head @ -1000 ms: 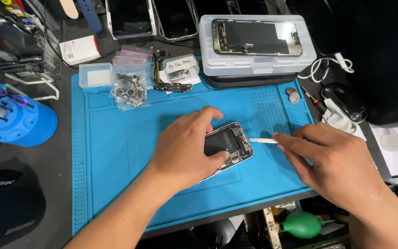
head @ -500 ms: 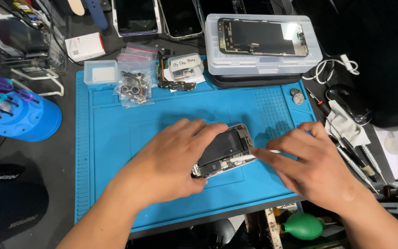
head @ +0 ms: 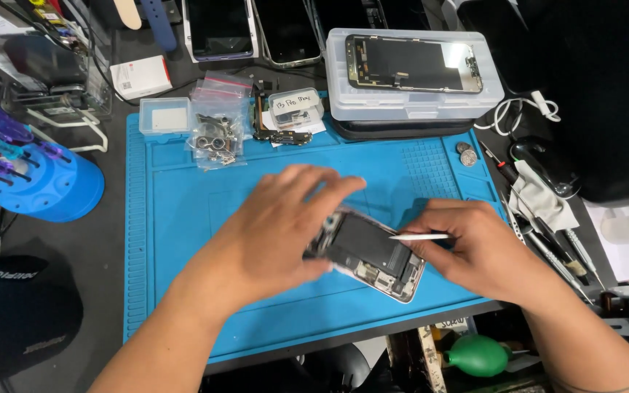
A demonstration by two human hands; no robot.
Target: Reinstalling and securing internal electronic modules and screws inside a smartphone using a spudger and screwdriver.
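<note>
An opened phone body with its black battery and inner parts showing lies on the blue work mat. My left hand grips the phone's left end, fingers curled over its edge. My right hand rests against the phone's right side and pinches a thin white stick tool whose tip points left over the battery.
A clear plastic box with a phone screen on top stands behind the mat. Bags of small parts lie at the mat's back left. A blue screwdriver stand is at left. Tweezers and a cloth lie at right, a green blower below.
The phone has been turned and shifted on the mat under my left hand. My right hand with the white stick has come in over the phone's battery.
</note>
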